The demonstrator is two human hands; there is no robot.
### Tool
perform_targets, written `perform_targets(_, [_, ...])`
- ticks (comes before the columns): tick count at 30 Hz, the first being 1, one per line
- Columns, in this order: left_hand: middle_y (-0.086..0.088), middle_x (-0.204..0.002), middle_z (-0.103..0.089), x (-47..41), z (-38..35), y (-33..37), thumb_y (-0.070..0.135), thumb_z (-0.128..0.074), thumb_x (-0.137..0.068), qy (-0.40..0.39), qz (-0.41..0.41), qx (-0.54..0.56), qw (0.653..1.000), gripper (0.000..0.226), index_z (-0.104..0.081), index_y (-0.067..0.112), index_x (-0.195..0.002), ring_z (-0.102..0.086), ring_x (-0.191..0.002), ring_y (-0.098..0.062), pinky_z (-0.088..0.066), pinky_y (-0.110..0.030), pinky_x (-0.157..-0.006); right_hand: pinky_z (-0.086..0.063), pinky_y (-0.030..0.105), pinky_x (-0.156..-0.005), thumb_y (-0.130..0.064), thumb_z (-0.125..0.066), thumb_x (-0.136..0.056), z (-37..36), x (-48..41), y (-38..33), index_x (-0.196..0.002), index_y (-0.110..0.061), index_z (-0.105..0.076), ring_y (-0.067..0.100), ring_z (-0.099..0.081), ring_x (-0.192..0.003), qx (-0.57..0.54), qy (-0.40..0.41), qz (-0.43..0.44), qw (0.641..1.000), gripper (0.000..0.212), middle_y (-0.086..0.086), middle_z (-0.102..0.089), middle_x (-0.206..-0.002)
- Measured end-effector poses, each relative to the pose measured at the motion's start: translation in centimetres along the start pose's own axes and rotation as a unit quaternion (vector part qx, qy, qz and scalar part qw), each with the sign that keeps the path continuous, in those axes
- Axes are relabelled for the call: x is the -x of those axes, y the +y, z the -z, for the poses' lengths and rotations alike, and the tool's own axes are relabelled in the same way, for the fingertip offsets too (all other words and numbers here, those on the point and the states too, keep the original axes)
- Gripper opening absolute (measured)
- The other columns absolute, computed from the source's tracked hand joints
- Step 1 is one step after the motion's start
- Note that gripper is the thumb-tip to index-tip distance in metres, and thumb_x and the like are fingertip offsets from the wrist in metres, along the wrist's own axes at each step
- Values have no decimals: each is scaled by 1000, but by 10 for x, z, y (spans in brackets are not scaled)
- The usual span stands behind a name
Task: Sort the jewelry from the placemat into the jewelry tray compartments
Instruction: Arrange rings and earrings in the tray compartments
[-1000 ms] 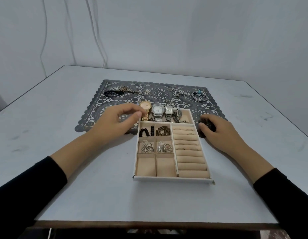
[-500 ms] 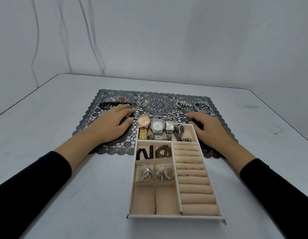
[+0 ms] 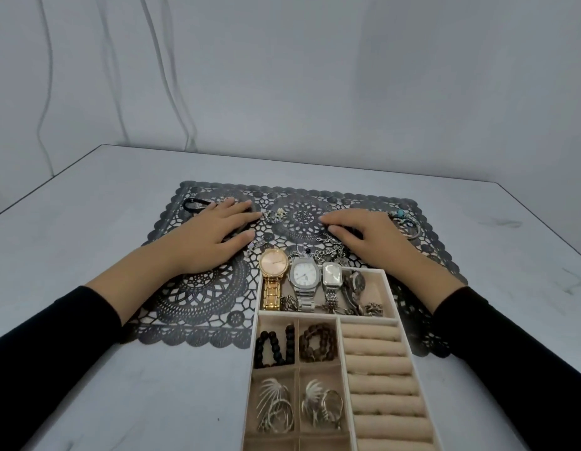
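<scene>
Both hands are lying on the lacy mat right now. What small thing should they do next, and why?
Probably the left hand should curl its fingers to pinch the small silver pieces just past its fingertips on the placemat. It and the right hand lie flat, holding nothing, and the jewelry tray has bare ring rolls waiting.

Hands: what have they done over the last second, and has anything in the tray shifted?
Both moved away from the tray and farther out over the placemat. The left hand left the gold watch and now lies flat near the black cord. The right hand lies beside the silver chain. Neither holds anything. The tray's contents stayed put.
</scene>
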State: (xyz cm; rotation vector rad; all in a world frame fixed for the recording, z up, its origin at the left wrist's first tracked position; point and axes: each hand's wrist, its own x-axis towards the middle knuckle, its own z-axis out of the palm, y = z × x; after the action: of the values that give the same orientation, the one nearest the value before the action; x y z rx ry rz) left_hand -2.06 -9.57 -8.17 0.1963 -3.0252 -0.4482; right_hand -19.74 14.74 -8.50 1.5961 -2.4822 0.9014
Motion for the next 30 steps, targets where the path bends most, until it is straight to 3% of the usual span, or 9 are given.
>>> perform_targets(4, [21,-160,-15,-1,2,-3,49,-32,-99,2,-28,44,999,50,-33,41,-148,-1,-147,2,3,-21,-116,-40,8,-96,-25,-63,-92,-11,-22,-3,-120,-28,-67,-5,-56,-110,-22,-19,15,999,29,-14,-66,-120])
perform_targets(7, [25,-156,-28,-1,3,-6,54,-37,-94,26,-45,96,994,48,-45,42,-141,-11,-146,7,-9,-25,-119,-38,5,-95,-25,-62,-92,-17,-38,-5,-123,-28,-66,-4,-56,-113,-24,-41,32,998,31,-14,-65,-123])
perform_targets(10, [26,-150,-38,-1,4,-10,45,-49,-95,53,-51,135,988,39,-56,40,-133,-23,-142,9,-19,-24,-116,-38,3,-95,-25,-62,-92,-22,-49,-6,-123,-29,-65,-6,-54,-114,-36,-54,48,997,31,-14,-64,-124])
perform_targets(15, [28,-141,-49,-2,8,-14,34,-66,-89,70,-45,183,980,24,-71,39,-112,-31,-138,12,-23,-19,-113,-38,14,-102,-23,-61,-93,-27,-59,-8,-123,-31,-65,-1,-53,-120,-53,-78,84,992,31,-10,-62,-128])
perform_targets(20, [33,-137,-52,0,8,-15,36,-70,-86,52,-48,201,977,20,-74,41,-104,-30,-138,13,-22,-23,-114,-42,11,-95,-20,-64,-91,-27,-62,-5,-113,-24,-71,2,-57,-113,-54,-73,89,992,24,-8,-67,-119])
perform_targets(24, [32,-134,-54,0,7,-14,39,-69,-84,62,-40,206,976,17,-76,40,-100,-33,-136,13,-23,-27,-116,-46,19,-95,-22,-66,-90,-26,-62,-6,-110,-25,-70,1,-59,-110,-87,-67,61,992,21,-12,-68,-115])
perform_targets(28, [32,-134,-54,-1,6,-11,42,-68,-85,65,-44,201,977,18,-75,41,-102,-32,-137,13,-24,-26,-115,-38,3,-89,-20,-64,-91,-27,-63,-7,-115,-26,-70,-3,-55,-111,-71,-78,71,992,25,-12,-66,-119])
perform_targets(30, [32,-136,-53,0,7,-8,49,-70,-79,56,-51,197,978,25,-75,41,-103,-30,-137,14,-23,-24,-114,-40,4,-86,-19,-65,-90,-28,-63,-6,-111,-23,-72,-2,-57,-108,-78,-73,65,992,22,-11,-67,-116])
